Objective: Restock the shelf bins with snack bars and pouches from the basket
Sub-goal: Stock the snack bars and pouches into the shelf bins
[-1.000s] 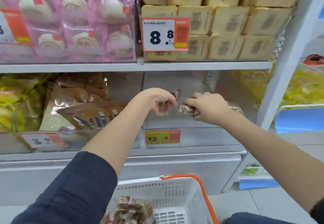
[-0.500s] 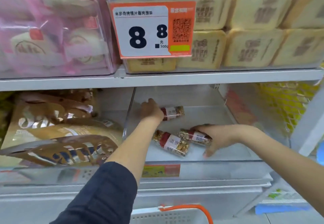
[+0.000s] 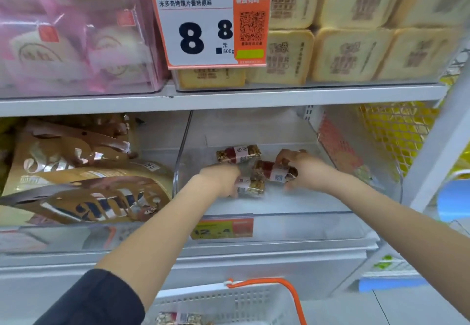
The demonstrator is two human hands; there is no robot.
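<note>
Gold pouches: shiny gold-and-brown foil snack pouches point(image 3: 84, 179) fill the left bin, lying flat and overlapping; no hand is on them.
Clear bin: transparent plastic shelf bin point(image 3: 279, 219) on the middle shelf, both hands reaching over its front wall; three bars inside, otherwise bare floor.
Left hand: left hand point(image 3: 221, 179) low in the bin, fingers curled down onto the near clear-wrapped nut bar with a white label band point(image 3: 250, 186); grip looks closed on its left end, but the fingertips are hidden behind the knuckles.
Back bar: second clear-wrapped nut-and-red-fruit bar point(image 3: 239, 156) lies free behind the left hand, long axis running left-right, slightly tilted; touched by neither hand.
Right bar: third bar of the same kind point(image 3: 273, 170) sits between the hands, long axis left-right, its left end overlapping the near bar.
Right hand: right hand point(image 3: 305, 169) curled round that bar's right end, thumb below.
Key relation: all three bars lie across the bin, dead ahead of the hands, each hand on its own bar; the free bar is nearer the left hand.
Basket: white slotted plastic basket with an orange handle point(image 3: 254, 301) below, cut by the bottom edge; more bars point(image 3: 183, 319) just show there, count unknown.
Hard to read: the orange price tag point(image 3: 223, 228) on the bin front is blurred.
</note>
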